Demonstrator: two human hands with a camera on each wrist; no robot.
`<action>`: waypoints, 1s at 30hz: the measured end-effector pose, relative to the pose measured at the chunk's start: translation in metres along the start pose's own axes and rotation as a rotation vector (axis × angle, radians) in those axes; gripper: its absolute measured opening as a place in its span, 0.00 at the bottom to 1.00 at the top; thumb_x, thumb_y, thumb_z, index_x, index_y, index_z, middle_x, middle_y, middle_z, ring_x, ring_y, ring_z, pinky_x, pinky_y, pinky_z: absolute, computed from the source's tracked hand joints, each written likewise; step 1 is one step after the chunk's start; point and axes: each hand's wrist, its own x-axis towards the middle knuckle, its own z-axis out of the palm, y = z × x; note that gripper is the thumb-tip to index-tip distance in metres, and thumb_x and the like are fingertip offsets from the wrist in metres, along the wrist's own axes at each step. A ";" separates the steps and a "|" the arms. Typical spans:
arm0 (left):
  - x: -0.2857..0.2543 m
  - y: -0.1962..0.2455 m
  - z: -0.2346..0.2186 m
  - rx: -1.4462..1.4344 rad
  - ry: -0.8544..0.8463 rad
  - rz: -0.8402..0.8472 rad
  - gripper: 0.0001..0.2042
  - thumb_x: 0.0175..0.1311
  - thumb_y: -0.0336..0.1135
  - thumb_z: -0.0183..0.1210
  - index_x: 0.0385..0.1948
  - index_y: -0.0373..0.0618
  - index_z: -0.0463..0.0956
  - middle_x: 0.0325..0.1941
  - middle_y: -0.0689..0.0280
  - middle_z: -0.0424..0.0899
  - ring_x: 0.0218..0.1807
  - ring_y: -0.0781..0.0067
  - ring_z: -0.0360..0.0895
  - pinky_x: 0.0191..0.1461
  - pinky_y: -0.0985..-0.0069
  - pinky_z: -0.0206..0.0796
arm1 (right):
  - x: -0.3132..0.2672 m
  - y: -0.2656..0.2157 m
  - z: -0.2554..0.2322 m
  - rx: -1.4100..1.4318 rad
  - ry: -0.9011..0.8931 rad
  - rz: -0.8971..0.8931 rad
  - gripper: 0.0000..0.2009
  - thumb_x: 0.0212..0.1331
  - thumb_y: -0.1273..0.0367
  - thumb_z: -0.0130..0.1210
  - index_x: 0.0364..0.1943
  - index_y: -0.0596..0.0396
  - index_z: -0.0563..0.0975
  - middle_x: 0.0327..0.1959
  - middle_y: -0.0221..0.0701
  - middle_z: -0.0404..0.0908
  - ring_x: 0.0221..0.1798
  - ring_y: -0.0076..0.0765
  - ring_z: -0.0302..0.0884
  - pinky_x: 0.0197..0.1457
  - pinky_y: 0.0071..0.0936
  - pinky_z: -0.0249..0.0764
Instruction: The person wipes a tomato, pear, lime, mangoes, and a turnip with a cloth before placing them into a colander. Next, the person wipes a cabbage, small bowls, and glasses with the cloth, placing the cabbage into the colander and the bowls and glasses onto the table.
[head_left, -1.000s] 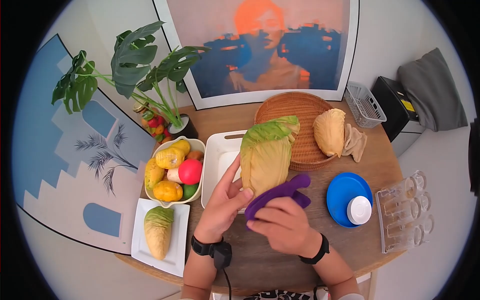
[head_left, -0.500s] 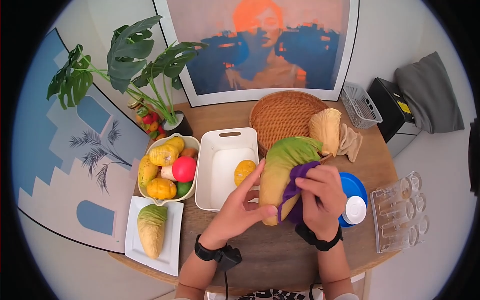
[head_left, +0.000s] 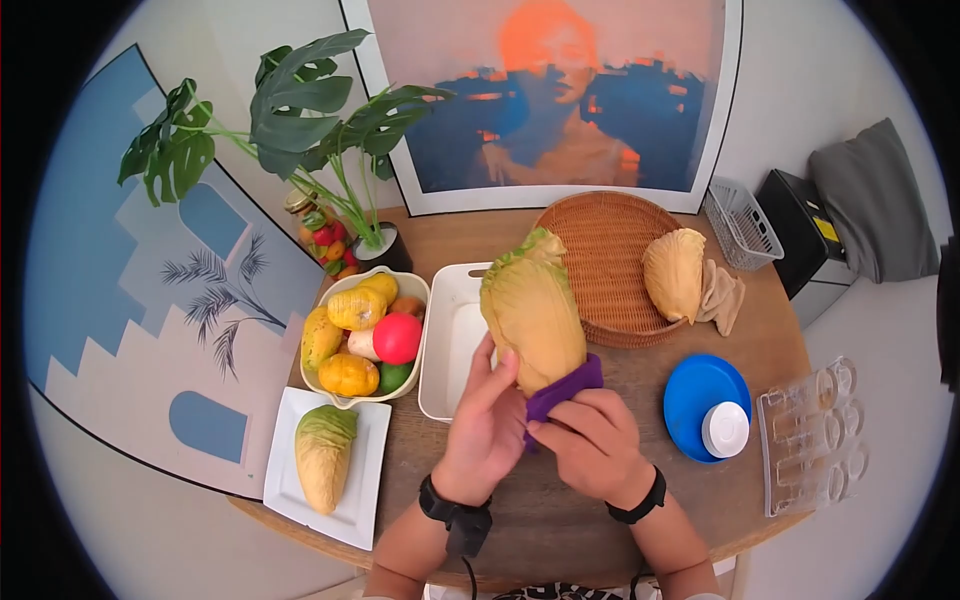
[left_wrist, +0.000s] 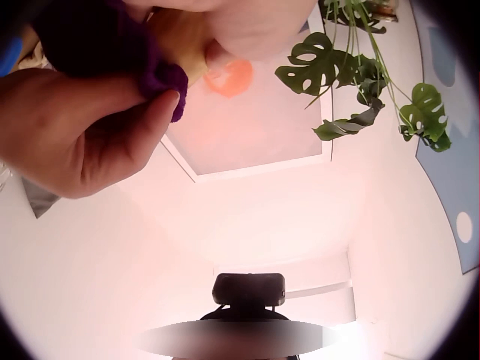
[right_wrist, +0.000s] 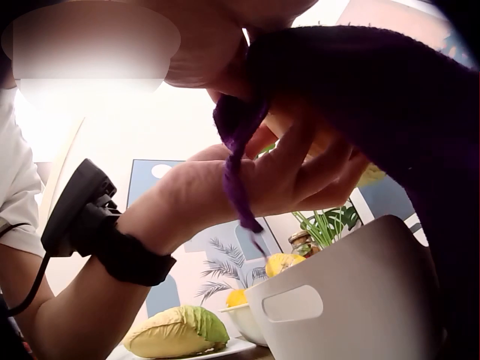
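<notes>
A yellow-green napa cabbage (head_left: 530, 310) is held up in front of me over the table, its leafy green end pointing away. My left hand (head_left: 475, 430) grips it from the left and below, thumb along its near side. My right hand (head_left: 595, 445) pinches a purple cloth (head_left: 570, 388) against the cabbage's lower right end. In the left wrist view, thumb and fingers of the right hand (left_wrist: 82, 127) squeeze a fold of the cloth. The right wrist view shows the left hand (right_wrist: 277, 169) behind a dangling strip of cloth, with the cabbage mostly hidden.
Left of the cabbage stands a white bin (head_left: 435, 390), beside a bowl of fruit (head_left: 345, 398). Another napa cabbage (head_left: 325, 460) lies on a white plate (head_left: 283, 485). Toward the right are a wicker tray (head_left: 605, 250), a pale cabbage (head_left: 674, 275), a blue plate (head_left: 690, 390) and glasses (head_left: 825, 430).
The cabbage swung right and tilted, then came back left with its leafy end away from me. My right hand shifted the purple cloth along its right side and back down to the lower end.
</notes>
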 end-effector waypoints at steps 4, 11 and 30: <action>-0.014 -0.009 0.015 0.037 -0.001 -0.016 0.26 0.74 0.40 0.47 0.70 0.45 0.52 0.67 0.61 0.67 0.66 0.65 0.67 0.67 0.65 0.63 | 0.001 -0.001 -0.014 -0.156 0.145 0.066 0.16 0.39 0.78 0.60 0.38 0.55 0.82 0.38 0.33 0.80 0.39 0.43 0.76 0.42 0.34 0.76; -0.032 -0.005 0.019 0.070 0.019 0.014 0.29 0.73 0.37 0.49 0.72 0.53 0.46 0.69 0.57 0.63 0.66 0.61 0.68 0.63 0.64 0.67 | -0.005 -0.022 -0.016 -0.109 0.142 0.083 0.16 0.40 0.81 0.60 0.37 0.52 0.82 0.38 0.33 0.79 0.37 0.42 0.74 0.41 0.33 0.73; -0.199 0.202 -0.105 2.129 0.824 0.663 0.43 0.49 0.15 0.60 0.72 0.54 0.54 0.63 0.51 0.65 0.64 0.45 0.66 0.66 0.62 0.63 | -0.018 -0.004 -0.051 0.373 0.480 0.565 0.10 0.61 0.84 0.50 0.44 0.60 0.74 0.44 0.34 0.74 0.43 0.25 0.72 0.45 0.19 0.69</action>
